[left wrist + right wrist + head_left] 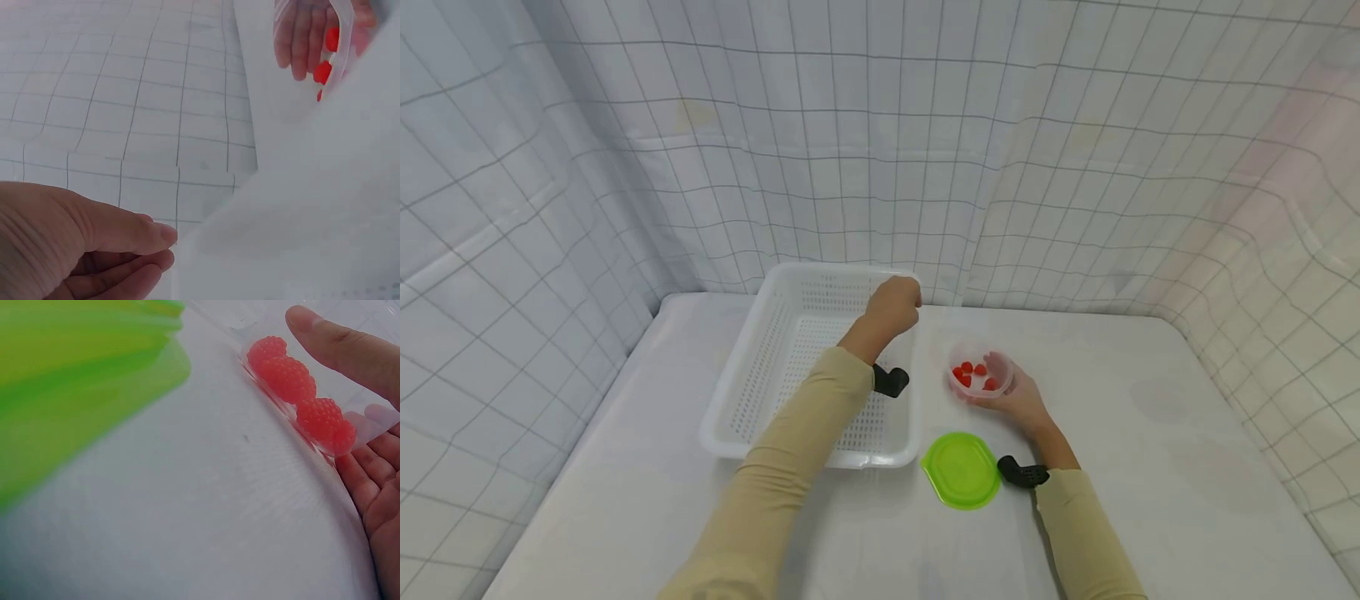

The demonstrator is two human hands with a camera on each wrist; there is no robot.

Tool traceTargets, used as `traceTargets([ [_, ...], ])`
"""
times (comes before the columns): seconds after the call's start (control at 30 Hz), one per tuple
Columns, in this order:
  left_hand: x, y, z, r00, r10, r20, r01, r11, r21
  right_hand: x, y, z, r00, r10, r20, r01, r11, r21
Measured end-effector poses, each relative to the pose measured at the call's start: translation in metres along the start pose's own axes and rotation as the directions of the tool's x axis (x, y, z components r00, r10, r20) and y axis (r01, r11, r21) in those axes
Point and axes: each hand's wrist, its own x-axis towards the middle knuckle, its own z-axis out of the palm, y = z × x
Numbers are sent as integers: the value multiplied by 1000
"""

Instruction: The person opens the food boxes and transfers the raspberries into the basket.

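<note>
My right hand (pixel 1017 402) holds a small clear plastic container (pixel 957 388), fingers round its side. Several red raspberries (pixel 967 367) lie in it; in the right wrist view, raspberries (pixel 290 380) show through the wall beside my thumb. Over the far right corner of a white perforated basket (pixel 741 392) is my left hand (pixel 891 307). In the left wrist view, this hand's thumb (pixel 134 230) and fingertips meet close by the basket rim (pixel 262 219), with nothing visible between them. Whether they touch the rim cannot be told.
A bright green lid (pixel 962 471) lies on the white table (pixel 1150 417), in front of the container and right of the basket. White gridded cloth (pixel 880 150) hangs behind the table and at both sides. A black wrist camera (pixel 1022 472) sits beside the lid.
</note>
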Motion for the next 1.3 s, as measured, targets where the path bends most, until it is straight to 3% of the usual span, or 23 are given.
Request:
traceTargets([
  [0.1,1,12,0,1000,24,12,-24,999,-28,1,1,0,1000,11,-1,-11,1000,-7],
  [0.3,3,32,11,997,68,40,-68,998,0,1,2,1,1000,29,6,-29,999,21],
  [0.6,8,44,33,993,73,93,-78,996,46,0,2,0,1000,5,12,-5,1000,22],
  [0.83,10,61,43,986,135,95,-145,983,111,0,3,0,1000,-10,4,10,999,47],
  [1.0,10,70,48,982,141,128,-159,977,145,0,3,1,999,-42,23,39,995,92],
  [1.3,12,80,63,982,139,131,-159,975,157,-1,7,-3,999,-30,12,29,998,49],
])
